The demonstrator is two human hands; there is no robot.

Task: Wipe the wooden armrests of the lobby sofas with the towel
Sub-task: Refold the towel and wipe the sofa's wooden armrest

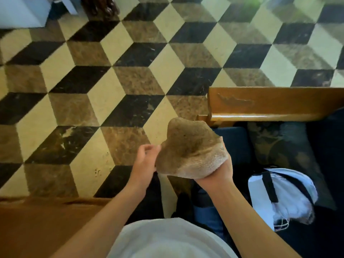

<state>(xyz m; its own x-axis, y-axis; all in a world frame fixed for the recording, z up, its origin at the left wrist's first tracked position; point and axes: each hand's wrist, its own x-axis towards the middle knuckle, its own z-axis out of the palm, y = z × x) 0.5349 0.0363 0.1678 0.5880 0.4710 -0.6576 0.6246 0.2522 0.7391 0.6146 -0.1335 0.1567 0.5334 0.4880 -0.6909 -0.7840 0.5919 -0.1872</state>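
- The brown towel [189, 151] is draped over the right hand [217, 172], which is held up beneath it; the fingers are hidden by the cloth, so their grip cannot be told.
- The towel's left edge is touched by the left hand [144, 162], whose fingers are loosely curled at the cloth; whether the edge is pinched cannot be told.
- The towel is held in the air, just in front of the near end of a wooden armrest [270, 104], apart from it.
- A dark blue sofa seat [234, 144] is seen beside the armrest, with a dark patterned cushion [283, 151] on it.
- A white bag with black straps [279, 196] is laid near the cushion.
- A tiled floor [111, 81] in a cube pattern is spread beyond.
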